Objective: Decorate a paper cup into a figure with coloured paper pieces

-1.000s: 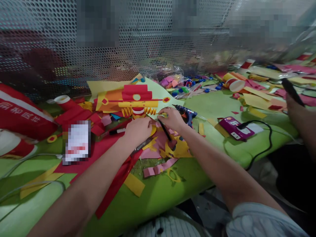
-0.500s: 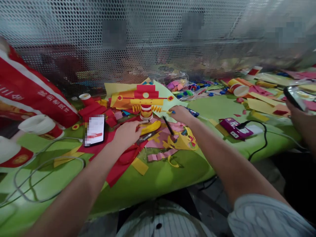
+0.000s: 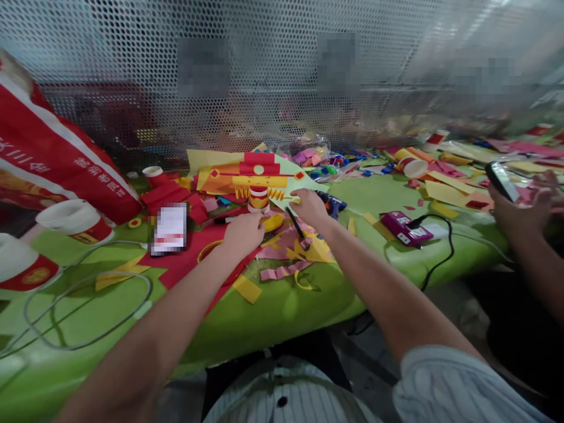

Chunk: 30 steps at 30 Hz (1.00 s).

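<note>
A paper-cup figure (image 3: 258, 200) stands upright in front of me, with a red paper hat, a wide thin crossbar and folded yellow paper arms. My left hand (image 3: 245, 234) is low in front of its base, over a yellow-handled tool (image 3: 273, 222); its fingertips are mostly hidden. My right hand (image 3: 309, 208) is beside the figure's right folded arm, thumb and fingers drawn together. Whatever lies between those fingertips is too small to make out. A black pen (image 3: 296, 223) lies just below this hand, on pink and yellow paper scraps (image 3: 282, 249).
A phone (image 3: 170, 228) and white cable lie left, near paper cups (image 3: 73, 220) and a large red bag (image 3: 57, 147). Rightward are a blue glue gun (image 3: 333, 204) and a purple power strip (image 3: 405, 228). Another person's hands (image 3: 524, 202) hold a phone at far right.
My left hand has moved right, over the yellow tool. The right hand has come closer to the figure. At far right, the other person's second hand has come to their phone.
</note>
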Tool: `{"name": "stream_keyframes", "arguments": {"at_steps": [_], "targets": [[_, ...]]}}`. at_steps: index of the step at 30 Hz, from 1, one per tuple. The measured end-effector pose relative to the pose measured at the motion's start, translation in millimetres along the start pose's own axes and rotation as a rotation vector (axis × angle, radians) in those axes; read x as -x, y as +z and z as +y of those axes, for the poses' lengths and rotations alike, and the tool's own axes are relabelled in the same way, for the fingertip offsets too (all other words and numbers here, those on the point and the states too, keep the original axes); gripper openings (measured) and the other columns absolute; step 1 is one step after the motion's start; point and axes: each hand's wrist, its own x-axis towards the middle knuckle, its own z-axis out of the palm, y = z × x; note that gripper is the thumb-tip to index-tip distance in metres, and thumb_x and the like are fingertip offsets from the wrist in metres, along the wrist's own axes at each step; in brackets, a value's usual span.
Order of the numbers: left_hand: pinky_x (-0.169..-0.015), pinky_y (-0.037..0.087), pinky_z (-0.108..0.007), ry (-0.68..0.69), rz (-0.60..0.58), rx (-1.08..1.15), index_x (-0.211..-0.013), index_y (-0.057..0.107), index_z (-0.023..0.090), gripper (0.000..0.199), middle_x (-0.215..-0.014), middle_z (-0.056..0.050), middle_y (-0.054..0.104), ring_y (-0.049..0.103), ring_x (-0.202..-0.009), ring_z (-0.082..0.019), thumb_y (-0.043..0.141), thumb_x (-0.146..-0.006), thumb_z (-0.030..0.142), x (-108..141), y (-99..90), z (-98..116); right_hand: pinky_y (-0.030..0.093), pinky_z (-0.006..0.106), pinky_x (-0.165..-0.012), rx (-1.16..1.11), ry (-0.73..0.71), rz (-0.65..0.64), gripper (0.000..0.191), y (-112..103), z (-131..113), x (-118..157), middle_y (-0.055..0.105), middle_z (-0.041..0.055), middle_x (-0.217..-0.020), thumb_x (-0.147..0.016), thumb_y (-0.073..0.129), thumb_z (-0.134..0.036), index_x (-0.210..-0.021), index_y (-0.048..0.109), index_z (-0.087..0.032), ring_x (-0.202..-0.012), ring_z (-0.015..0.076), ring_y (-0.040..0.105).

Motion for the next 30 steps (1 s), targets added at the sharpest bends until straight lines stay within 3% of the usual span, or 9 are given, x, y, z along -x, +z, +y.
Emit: {"name": "stream_keyframes", "arguments": {"at_steps": [4,9,24,30], "targets": [[-0.081,0.047,-0.031,0.060,0.019,0.045,-0.103,0.061,0.018,0.033,-0.100,-0.008,0.068,0.062,-0.094,-0.022,0.038,-0.080,0.018,-32.7,17.0,17.6,0.042,0.031,-0.085,-0.025,-0.005,0.028,0.026,10.9,-5.2,-9.6,0.065,0.0072,-0.105,-0.081,0.048,-0.024,-0.102,0.062,-0.017,-0.101,0.0211,0.056],[-0.082,0.047,-0.031,0.084,0.030,0.080,-0.106,0.059,0.014,0.035,-0.101,-0.011,0.067,0.062,-0.095,-0.023,0.039,-0.077,0.014,-56.8,35.6,21.2,0.042,0.029,-0.080,-0.045,-0.010,0.033,0.022,20.8,-4.0,-16.6,0.066,0.0061,-0.101,-0.083,0.047,-0.026,-0.095,0.064,-0.019,-0.097,0.0196,0.056],[-0.086,0.046,-0.032,0.066,0.017,0.130,-0.117,0.054,0.014,0.041,-0.104,-0.011,0.066,0.060,-0.098,-0.023,0.040,-0.079,0.018,-67.1,44.1,19.5,0.041,0.028,-0.074,-0.034,0.046,-0.002,0.024,21.9,0.4,-17.2,0.067,0.0053,-0.093,-0.084,0.041,-0.028,-0.087,0.065,-0.021,-0.093,0.0198,0.056],[-0.085,0.046,-0.032,0.055,0.006,0.132,-0.116,0.055,0.015,0.041,-0.103,-0.009,0.067,0.060,-0.098,-0.023,0.041,-0.078,0.018,-64.8,37.8,19.4,0.042,0.028,-0.075,-0.044,0.077,-0.031,0.027,19.6,-0.5,-16.2,0.067,0.0061,-0.098,-0.084,0.041,-0.031,-0.093,0.064,-0.021,-0.095,0.0201,0.057]]}}
